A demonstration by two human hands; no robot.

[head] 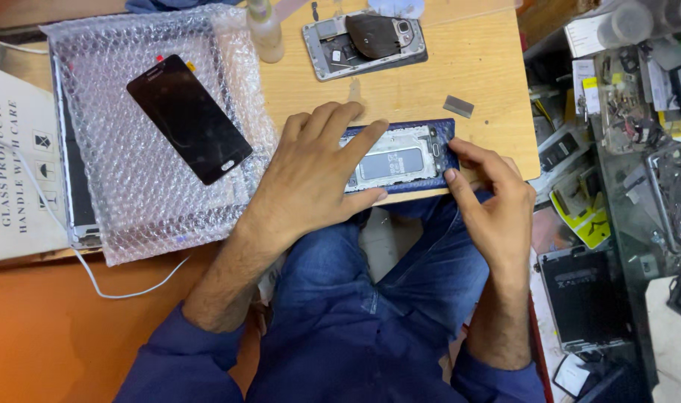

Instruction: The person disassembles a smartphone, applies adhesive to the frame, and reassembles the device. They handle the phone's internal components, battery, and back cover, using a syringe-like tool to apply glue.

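Seen from above, a person works at a wooden table [400, 75]. The left hand [310, 175] presses flat, fingers spread, on a blue phone frame [404, 158] lying open at the table's near edge, its metal inner plate exposed. The right hand [493, 198] pinches the frame's right end. A black screen panel [189, 118] lies apart on bubble wrap [131, 201], not yet fitted. Another opened phone [364, 43] sits farther back.
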